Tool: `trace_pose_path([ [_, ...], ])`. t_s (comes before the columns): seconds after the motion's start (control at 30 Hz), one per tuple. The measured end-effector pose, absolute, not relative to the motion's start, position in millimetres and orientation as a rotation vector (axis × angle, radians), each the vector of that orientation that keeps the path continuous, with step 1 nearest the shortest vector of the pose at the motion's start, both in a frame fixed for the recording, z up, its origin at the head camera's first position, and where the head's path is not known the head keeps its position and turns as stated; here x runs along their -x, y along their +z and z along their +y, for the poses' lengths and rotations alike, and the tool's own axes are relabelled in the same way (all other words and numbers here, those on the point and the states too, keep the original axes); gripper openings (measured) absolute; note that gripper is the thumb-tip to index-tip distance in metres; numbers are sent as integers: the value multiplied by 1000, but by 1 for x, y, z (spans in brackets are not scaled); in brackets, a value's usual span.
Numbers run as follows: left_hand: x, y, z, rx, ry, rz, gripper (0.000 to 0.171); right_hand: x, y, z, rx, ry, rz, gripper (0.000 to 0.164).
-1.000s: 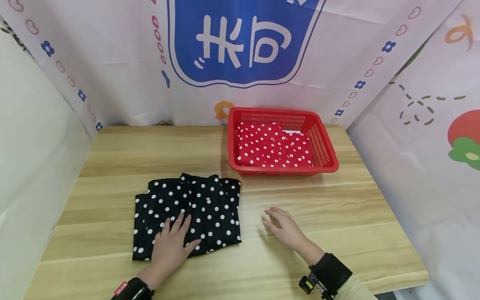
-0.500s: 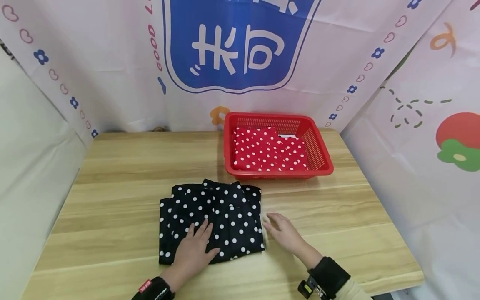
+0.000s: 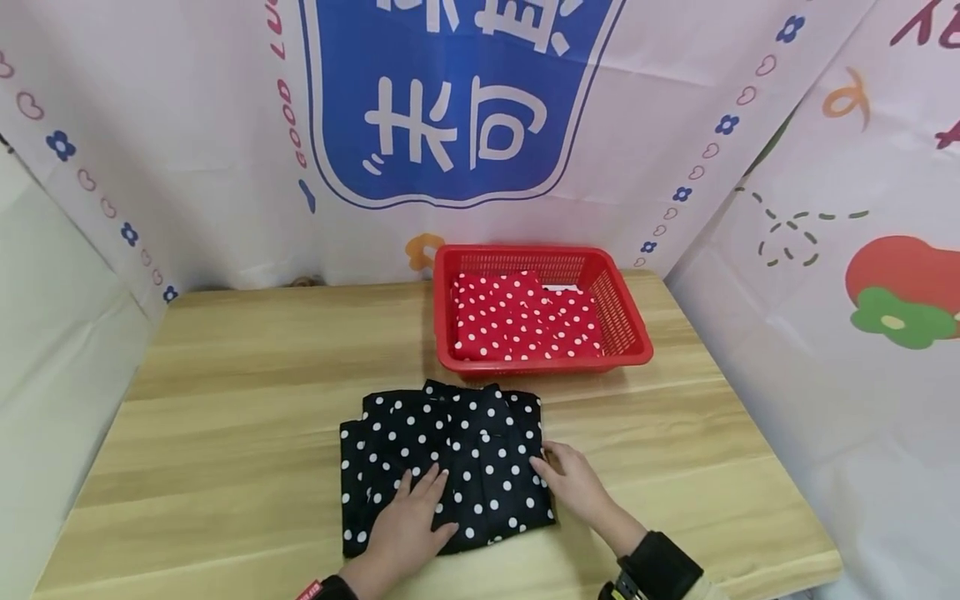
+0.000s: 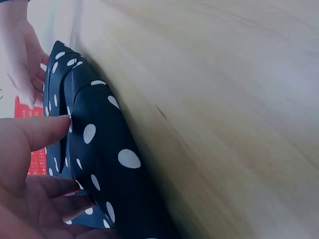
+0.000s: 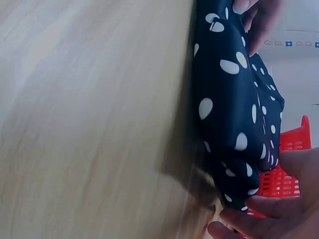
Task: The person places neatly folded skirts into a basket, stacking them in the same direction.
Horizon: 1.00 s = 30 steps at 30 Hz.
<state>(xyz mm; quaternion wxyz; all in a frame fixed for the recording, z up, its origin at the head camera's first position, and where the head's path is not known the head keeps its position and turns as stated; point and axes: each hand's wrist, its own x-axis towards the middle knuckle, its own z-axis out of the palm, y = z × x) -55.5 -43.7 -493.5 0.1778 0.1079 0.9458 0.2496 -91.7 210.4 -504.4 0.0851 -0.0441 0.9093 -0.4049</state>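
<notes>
A folded black garment with white polka dots (image 3: 487, 492) lies on the wooden table (image 3: 247, 433). My left hand (image 3: 405, 533) rests on its lower middle with the fingers spread, the thumb out to the right. At the garment's right edge is my right hand (image 3: 581, 487), its thumb over the top and its fingers curled at the side, pinching the edge. The right wrist view shows those fingertips (image 5: 254, 206) against the lower folds. Seen from the left wrist, the left thumb and fingers lie along the dotted cloth (image 4: 89, 134).
Behind the garment, a red plastic basket (image 3: 626, 321) stands near the back of the table. Folded red cloth with white dots (image 3: 517, 321) lies inside it. A printed white curtain (image 3: 225, 192) hangs close behind the table's back edge.
The black garment has slid right across the table together with my left hand. Its right edge has come to my right hand, which was apart from it before and now pinches it.
</notes>
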Motion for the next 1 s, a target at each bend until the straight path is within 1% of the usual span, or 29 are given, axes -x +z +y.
trace_pose_path([
  [0.1,57,-493,-38,-292,714,2643,66,92,-503,213,89,-1199,2717,43],
  [0.3,60,-494,-30,-279,694,2624,65,93,-503,217,50,-1218,2716,43],
  [0.6,63,-493,-23,-349,703,2607,64,92,-503,225,-43,-1230,2707,44],
  [0.77,65,-486,-39,-361,881,2651,53,93,-503,226,-114,-1306,2666,44],
  [0.87,69,-482,-63,-207,967,2787,47,95,-503,226,-217,-1412,2571,47],
  [0.93,73,-481,-82,-54,953,2852,47,97,-503,225,-295,-1497,2474,48],
  [1.0,78,-481,-99,112,902,2812,51,100,-502,224,-362,-1559,2388,49],
])
